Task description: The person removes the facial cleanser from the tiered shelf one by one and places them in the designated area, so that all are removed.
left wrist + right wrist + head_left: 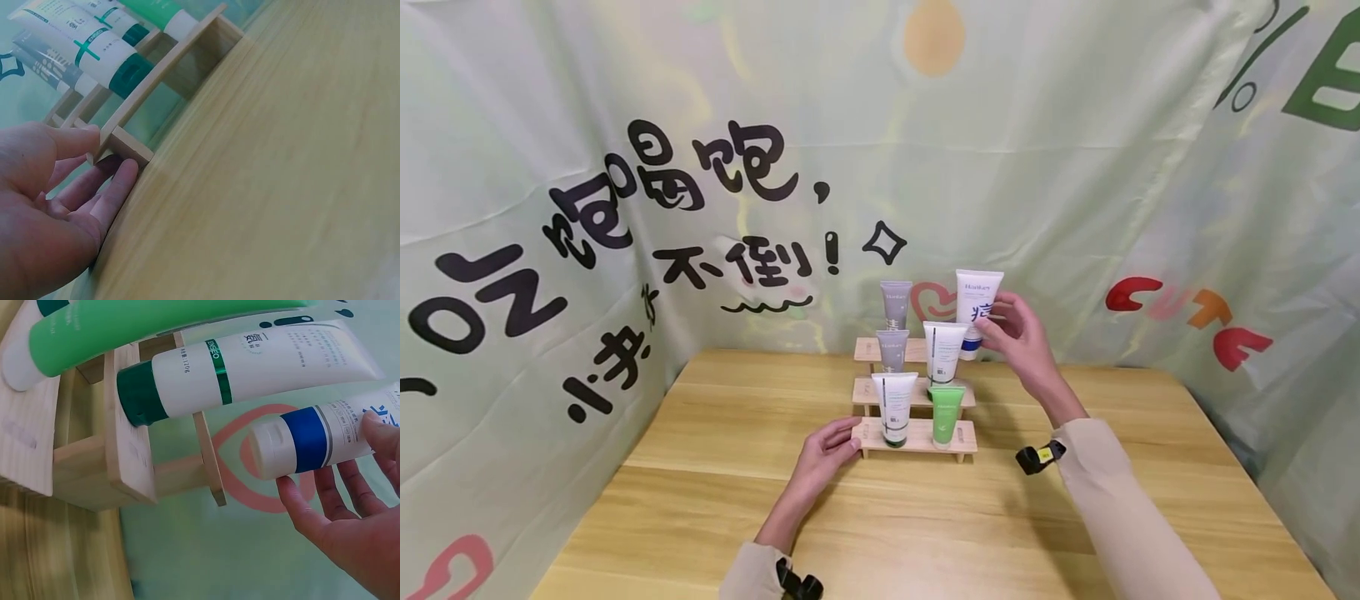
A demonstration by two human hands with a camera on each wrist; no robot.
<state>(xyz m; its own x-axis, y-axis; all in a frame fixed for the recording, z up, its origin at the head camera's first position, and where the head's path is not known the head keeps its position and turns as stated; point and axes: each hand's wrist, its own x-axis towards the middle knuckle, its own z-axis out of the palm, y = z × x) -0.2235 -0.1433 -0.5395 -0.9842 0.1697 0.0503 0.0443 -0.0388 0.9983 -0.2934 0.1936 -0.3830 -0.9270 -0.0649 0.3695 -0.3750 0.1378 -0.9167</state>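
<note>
My right hand (1018, 337) holds a white squeeze tube with a blue band (977, 312) between thumb and fingers, cap down, at the right of the top shelf. In the right wrist view its white cap (272, 450) hangs beyond the end of that shelf. My left hand (823, 454) grips the left end of the bottom step of a three-step wooden display stand (921, 435), thumb (78, 140) at the board's end and fingers low by its leg. A white tube with a dark green cap (895, 408) and a green tube (947, 415) stand on the bottom step.
Another white tube with a green cap (945, 354) stands on the middle step, beside a grey tube (892, 350). A second grey tube (896, 304) is on the top step. Behind the wooden table (737, 417) hangs a printed cloth (1037, 192).
</note>
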